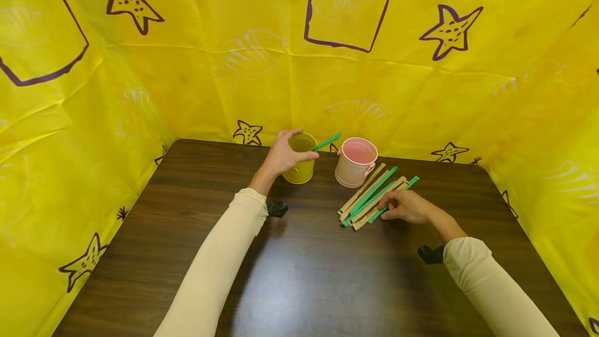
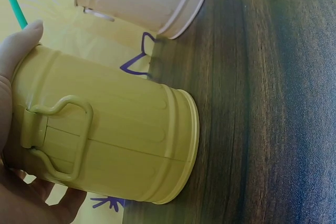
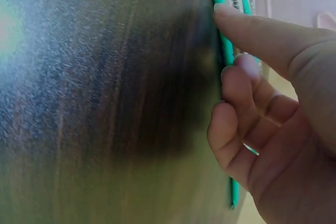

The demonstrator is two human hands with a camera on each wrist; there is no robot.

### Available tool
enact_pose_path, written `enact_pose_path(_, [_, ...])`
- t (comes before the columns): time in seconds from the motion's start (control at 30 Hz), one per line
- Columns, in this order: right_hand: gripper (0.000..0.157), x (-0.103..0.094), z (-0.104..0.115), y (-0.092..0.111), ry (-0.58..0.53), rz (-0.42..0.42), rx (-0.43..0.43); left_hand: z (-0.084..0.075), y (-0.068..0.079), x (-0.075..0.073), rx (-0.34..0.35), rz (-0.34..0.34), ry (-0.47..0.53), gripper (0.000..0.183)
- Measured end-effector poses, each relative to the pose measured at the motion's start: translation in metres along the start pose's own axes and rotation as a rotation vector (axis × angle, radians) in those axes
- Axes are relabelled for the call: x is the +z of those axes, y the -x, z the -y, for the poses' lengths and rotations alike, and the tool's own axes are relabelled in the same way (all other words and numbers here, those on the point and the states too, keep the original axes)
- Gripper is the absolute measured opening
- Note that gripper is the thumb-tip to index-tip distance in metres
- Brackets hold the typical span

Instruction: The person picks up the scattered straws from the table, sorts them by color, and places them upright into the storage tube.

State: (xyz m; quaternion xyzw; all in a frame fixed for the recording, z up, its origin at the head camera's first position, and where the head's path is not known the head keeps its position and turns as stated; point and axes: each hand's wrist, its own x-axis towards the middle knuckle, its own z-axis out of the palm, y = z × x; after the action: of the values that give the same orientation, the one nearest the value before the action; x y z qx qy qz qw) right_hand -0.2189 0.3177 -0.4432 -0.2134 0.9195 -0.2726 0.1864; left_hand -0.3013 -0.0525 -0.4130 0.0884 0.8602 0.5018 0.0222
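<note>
Left arm: in its long cream fabric sleeve (image 1: pixel 212 261), we stretch it forward, slanting inward.
Left wrist: bare beyond the cuff (image 1: pixel 248 195).
Left bare hand (image 1: pixel 284 154): we hold it further forward than the other, thumb and fingers spread in a wide curve.
Right arm: in a matching cream sleeve (image 1: pixel 493 287), we slant it inward too.
Right bare hand (image 1: pixel 406 207): we curl its fingers toward the palm, thumb extended, thumb tip and fingertips apart.
</note>
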Motion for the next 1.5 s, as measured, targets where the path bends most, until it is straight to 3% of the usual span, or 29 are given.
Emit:
enact_pose_path(0.27, [0.01,0.005,0.0,-0.001,-0.007,0.008,-0.001,0.0,0.0,-0.001,-0.006,0.0,0.0,0.092])
enact_pose_path(0.6, [0.008,0.007,0.005,-0.001,0.057,-0.062,-0.092,-0.004,0.0,-0.003,-0.006,-0.001,0.013,0.089])
enact_pose_path(1.07, [0.004,-0.011,0.025,0.001,-0.052,-0.062,-0.068,-0.002,-0.001,-0.003,-0.004,-0.006,0.01,0.09])
enact_pose_path(1.3, [0.011,-0.023,0.049,0.002,-0.101,-0.188,-0.076,-0.002,0.0,-0.002,-0.013,-0.003,0.01,0.091])
enact_pose_path(1.5, [0.031,-0.04,0.075,0.007,-0.117,-0.307,-0.088,-0.001,0.0,0.0,-0.013,0.009,0.023,0.089])
